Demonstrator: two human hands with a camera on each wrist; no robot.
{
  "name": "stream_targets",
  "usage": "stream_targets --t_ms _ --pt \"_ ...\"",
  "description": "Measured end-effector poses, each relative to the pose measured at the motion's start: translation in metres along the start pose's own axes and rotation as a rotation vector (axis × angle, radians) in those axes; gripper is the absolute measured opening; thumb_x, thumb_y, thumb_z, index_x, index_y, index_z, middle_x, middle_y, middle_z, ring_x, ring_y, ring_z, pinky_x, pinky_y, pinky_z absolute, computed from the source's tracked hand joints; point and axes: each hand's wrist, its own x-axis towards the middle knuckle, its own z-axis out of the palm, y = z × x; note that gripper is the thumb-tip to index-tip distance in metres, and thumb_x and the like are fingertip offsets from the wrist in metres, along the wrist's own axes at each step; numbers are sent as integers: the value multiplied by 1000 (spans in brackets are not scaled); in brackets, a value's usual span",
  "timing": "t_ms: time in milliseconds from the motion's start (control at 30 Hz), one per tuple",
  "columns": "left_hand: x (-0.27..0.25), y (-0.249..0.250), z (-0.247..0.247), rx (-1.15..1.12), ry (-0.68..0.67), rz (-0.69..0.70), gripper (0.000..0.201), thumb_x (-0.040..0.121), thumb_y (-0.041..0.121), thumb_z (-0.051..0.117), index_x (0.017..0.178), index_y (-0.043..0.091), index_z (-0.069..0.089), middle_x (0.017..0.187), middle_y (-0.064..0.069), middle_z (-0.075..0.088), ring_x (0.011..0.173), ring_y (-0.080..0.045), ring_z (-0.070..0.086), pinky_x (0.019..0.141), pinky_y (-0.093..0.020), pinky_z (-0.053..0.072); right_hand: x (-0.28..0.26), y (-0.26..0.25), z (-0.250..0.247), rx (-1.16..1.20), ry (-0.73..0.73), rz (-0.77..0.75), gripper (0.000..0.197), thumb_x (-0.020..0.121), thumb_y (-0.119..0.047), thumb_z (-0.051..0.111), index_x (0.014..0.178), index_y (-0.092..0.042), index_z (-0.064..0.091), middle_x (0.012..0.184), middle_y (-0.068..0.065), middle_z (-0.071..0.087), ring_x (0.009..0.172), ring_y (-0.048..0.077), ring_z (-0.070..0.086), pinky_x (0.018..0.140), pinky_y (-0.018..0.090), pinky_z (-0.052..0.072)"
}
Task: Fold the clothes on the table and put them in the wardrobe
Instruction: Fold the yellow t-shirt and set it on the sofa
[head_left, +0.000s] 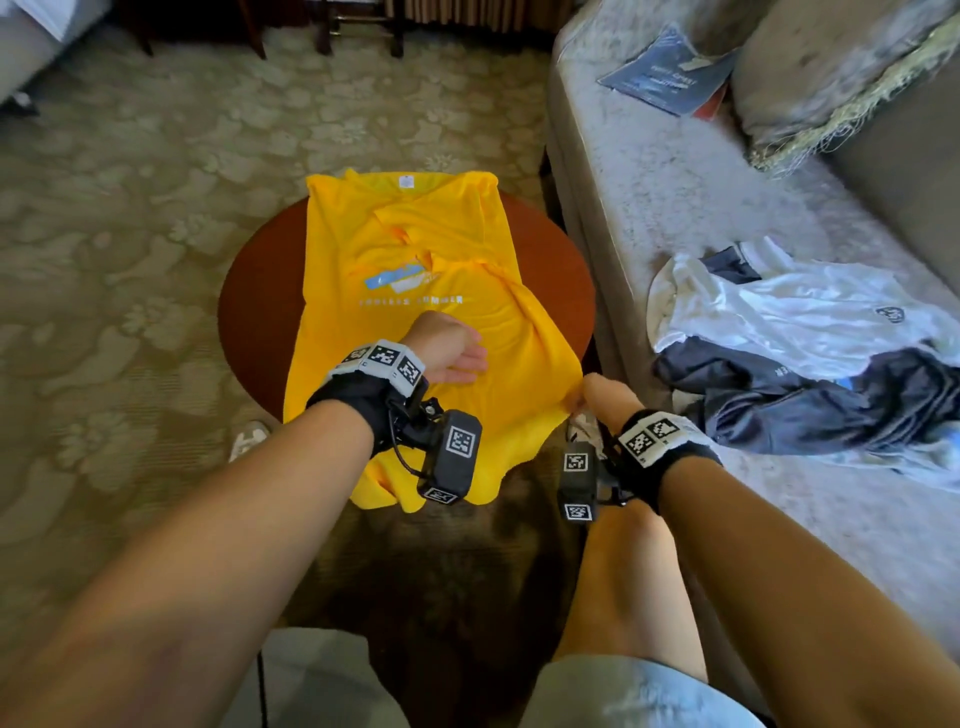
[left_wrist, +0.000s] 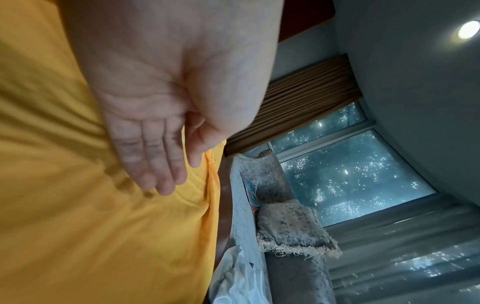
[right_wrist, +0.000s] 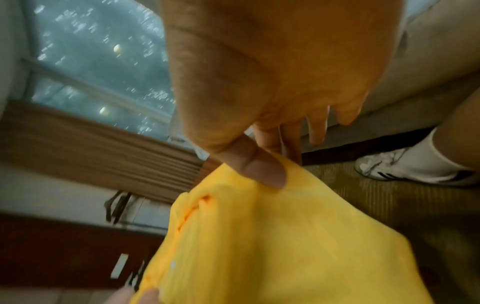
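One yellow T-shirt (head_left: 410, 291) lies spread, front up, across a round dark wooden table (head_left: 254, 291), its hem hanging over the near edge. Its chest print shows a blue-and-white graphic above white capitals; only "SUMMER" reads clearly (the first word is blurred). A small white neck label (head_left: 405, 182) is too small to read. The left hand (head_left: 451, 349) rests flat on the shirt's lower middle, fingers straight and together. The right hand (head_left: 597, 397) pinches the shirt's right edge between thumb and fingers. White and dark clothes (head_left: 800, 343) lie heaped on the sofa (head_left: 675, 182) at right.
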Motion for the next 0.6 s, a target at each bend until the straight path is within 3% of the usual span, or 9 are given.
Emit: stream_targets --t_ms 67,133,200,267,367,433,500,600 --pt "-2 -3 2 1 -7 1 15 100 1 41 107 -4 53 107 -25 58 98 -35 59 81 -40 51 -8 6 2 174 73 72 11 83 -12 61 73 -8 59 103 14 52 90 32 53 77 34 42" --pt "-4 -5 6 -17 -7 -11 16 100 1 41 101 -4 56 108 -25 58 100 -34 59 81 -39 51 -16 10 2 260 106 62 14 79 -16 63 87 -6 67 99 9 52 79 26 51 68 32 40" --pt "-8 -6 12 -16 4 -15 16 100 3 44 98 -2 59 110 -24 59 105 -35 59 84 -40 51 -24 13 -1 261 143 -6 28 77 -17 62 101 -7 72 105 8 57 83 24 52 61 30 36" --pt "-13 -6 20 32 18 9 18 98 7 49 110 0 61 117 -20 62 114 -32 58 90 -40 48 -37 8 -5 260 170 -63 31 76 -19 62 103 -8 73 111 8 62 89 25 53 62 30 36" --pt "-23 -4 32 66 -13 -8 23 98 15 53 118 5 57 120 -15 61 111 -27 57 89 -40 45 -50 -1 -14 191 198 -176 22 80 -18 63 97 -8 72 106 10 65 81 23 54 60 28 39" --pt "-28 -4 36 70 -42 -38 21 98 24 52 112 8 54 115 -14 60 102 -26 55 86 -38 44 -60 -6 -16 245 221 -256 6 77 -12 66 82 -13 69 96 11 67 88 29 60 68 31 48" --pt "-29 -7 37 79 -55 -69 33 99 36 49 115 7 53 116 -14 58 103 -27 55 87 -40 42 -66 -10 -15 262 227 -331 13 71 -10 69 73 -21 62 90 7 66 93 31 62 72 34 52" --pt "-28 -14 36 29 -26 -101 53 99 48 42 127 4 51 124 -15 56 117 -27 53 91 -45 41 -77 -16 -9 154 128 -399 24 75 -10 73 88 -26 61 95 -3 60 91 19 56 63 25 42"
